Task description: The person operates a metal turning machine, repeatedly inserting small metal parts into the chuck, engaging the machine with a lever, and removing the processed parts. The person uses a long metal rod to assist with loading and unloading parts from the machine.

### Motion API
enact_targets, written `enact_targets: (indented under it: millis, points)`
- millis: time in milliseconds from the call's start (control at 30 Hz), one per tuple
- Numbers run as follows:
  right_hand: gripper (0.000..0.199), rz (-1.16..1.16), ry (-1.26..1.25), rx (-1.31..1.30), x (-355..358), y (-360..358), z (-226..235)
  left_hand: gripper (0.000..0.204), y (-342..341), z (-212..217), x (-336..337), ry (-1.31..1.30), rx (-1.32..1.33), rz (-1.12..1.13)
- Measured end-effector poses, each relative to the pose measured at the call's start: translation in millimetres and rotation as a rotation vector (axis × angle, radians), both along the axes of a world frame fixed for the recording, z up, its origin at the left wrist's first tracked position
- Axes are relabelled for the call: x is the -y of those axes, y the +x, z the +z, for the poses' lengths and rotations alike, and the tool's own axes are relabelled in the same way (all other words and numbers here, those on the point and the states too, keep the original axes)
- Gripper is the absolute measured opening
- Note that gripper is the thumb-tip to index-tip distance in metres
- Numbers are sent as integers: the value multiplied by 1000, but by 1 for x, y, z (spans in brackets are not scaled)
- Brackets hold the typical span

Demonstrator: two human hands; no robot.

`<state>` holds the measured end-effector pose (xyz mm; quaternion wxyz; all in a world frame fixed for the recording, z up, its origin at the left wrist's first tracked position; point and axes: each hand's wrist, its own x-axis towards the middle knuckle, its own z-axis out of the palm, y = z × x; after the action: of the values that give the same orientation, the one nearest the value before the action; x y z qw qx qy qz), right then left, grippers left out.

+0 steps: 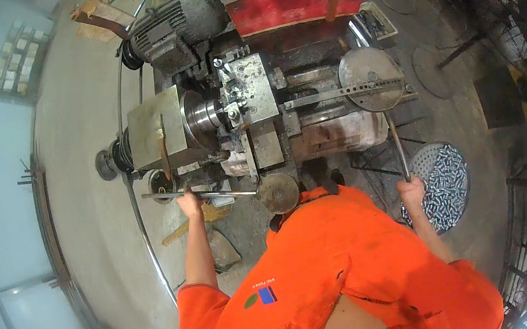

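While lathe (247, 108) crowds front, left hand (189, 201) grips thin rod (202, 193); right hand (411, 190) prob. wraps lever (398, 145); open floor (79, 125) left.

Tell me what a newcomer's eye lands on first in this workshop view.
First the bright orange shirt filling the lower middle, then the red bin heaped with shiny metal pieces at the top. Between them sits a grimy lathe; the left hand closes on a long horizontal lever, and the right hand holds an upright handle beside a round perforated basket of the same shiny pieces.
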<state>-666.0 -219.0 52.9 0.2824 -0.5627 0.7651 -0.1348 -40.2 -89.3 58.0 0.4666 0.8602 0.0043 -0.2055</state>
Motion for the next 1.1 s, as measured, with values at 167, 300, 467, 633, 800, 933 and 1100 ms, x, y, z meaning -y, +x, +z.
enact_targets:
  millis: [167, 300, 467, 633, 800, 933, 1100]
  points:
    - [26, -35, -62, 136, -7, 4, -10, 40, -15, 7, 2, -9, 313, -315]
    - [24, -14, -82, 178, -9, -7, -27, 31, -7, 1, 11, -153, -52, -75]
    - [31, 82, -30, 32, 24, -24, 14, 31, 16, -26, 0, -10, -42, -86]
    - [33, 354, -57, -606, 130, -122, 14, 50, 26, -51, -1, 304, 81, -181]
    - [40, 286, -218, -900, 252, -127, 29, 46, -22, 13, 11, 137, -113, -249]
    - [62, 193, -306, -922, 263, -97, 20, 43, -23, 32, -14, -103, -259, -281]
    - [84, 245, -627, -670, 187, -45, 8, 46, 0, -7, -61, -8, -281, -218]
